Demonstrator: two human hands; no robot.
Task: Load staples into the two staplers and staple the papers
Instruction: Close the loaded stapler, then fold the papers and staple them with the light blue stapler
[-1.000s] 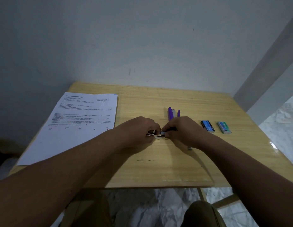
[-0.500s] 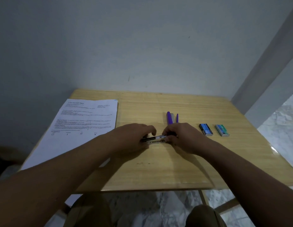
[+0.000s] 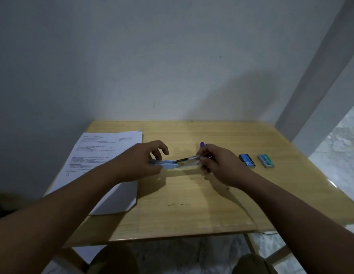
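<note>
head view | small light-blue plastic and metal stapler [image 3: 173,164] spans both hands above the table | left hand [image 3: 140,163] fingers curled round its plastic rear | right hand [image 3: 215,162] fingertips pinch the metal front | judged light, stiff, slick metal: hold the plastic body

Wooden table [image 3: 211,204], grey wall [image 3: 152,56], marble floor [image 3: 336,147]

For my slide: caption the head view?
Both hands hold an opened stapler above the table.
</note>
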